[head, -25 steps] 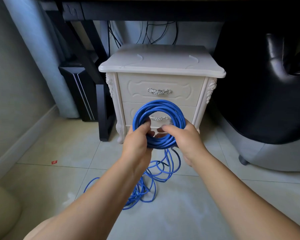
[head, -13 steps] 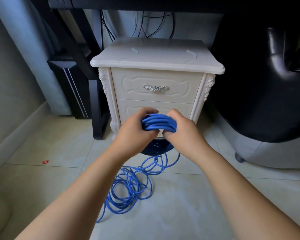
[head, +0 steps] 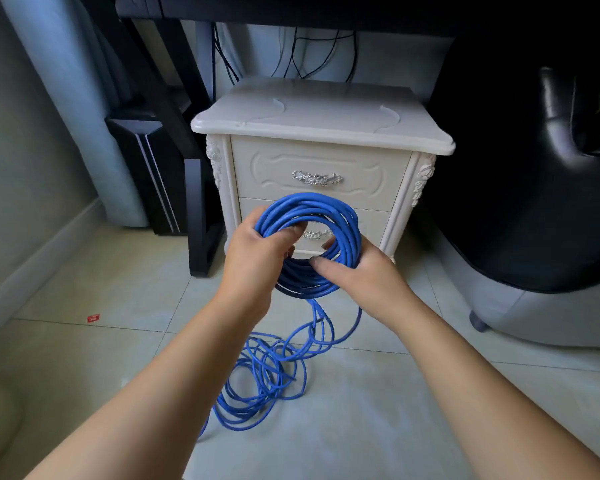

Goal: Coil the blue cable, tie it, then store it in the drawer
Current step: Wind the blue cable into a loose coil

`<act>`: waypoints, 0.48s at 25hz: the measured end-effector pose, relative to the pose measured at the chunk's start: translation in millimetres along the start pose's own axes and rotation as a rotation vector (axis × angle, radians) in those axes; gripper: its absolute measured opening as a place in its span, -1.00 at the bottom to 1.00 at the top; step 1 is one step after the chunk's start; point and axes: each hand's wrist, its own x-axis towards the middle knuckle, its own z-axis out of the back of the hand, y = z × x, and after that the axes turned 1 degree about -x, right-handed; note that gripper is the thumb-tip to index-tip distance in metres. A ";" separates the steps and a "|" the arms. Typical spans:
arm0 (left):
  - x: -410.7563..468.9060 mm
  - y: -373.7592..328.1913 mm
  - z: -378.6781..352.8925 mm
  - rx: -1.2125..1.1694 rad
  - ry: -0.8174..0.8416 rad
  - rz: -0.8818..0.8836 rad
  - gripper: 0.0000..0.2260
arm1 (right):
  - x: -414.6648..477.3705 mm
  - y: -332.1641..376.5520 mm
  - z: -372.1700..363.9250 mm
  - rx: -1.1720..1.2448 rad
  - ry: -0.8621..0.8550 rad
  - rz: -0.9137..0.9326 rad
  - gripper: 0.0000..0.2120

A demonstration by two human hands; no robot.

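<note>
Two shut drawers front the white nightstand [head: 319, 116], which stands on pale floor tiles [head: 101, 271] at frame centre. A black chair [head: 534, 168] fills the right and a red scrap [head: 93, 318] lies at left. The coiled blue cable [head: 347, 220] partly hides the lower drawer [head: 373, 225]. The left hand [head: 257, 251] and right hand [head: 364, 275] hold it, fingers curled round its sides. Loose loops lie on the floor below.

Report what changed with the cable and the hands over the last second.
The coil tipped edge-on half a second ago and is now turned back to face the camera as an open ring. The left hand and right hand kept gripping it throughout. Unchanged: loose cable lies on the floor, both drawers shut.
</note>
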 end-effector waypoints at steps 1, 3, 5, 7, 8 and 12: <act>-0.5 -0.2 -0.6 -0.059 -0.022 0.024 -0.87 | -0.7 0.7 -1.8 -0.027 0.011 -0.001 -0.72; -0.9 0.0 -3.0 -0.205 -0.067 0.087 -0.88 | -2.4 4.1 -4.7 0.028 0.049 -0.010 -0.74; -3.1 2.4 -6.4 -0.351 -0.102 0.183 -0.92 | -3.0 3.8 -8.5 0.163 0.067 -0.054 -0.78; -8.4 10.0 -11.3 -0.446 -0.104 0.280 -0.93 | -1.6 1.6 -12.4 0.331 0.006 -0.125 -0.83; -10.8 15.4 -13.9 -0.455 -0.093 0.316 -0.93 | -1.0 1.0 -12.8 0.405 -0.030 -0.158 -0.86; -12.0 23.9 -16.4 -0.260 -0.015 0.397 -0.94 | 3.8 -4.3 -5.2 0.455 -0.103 -0.151 -0.78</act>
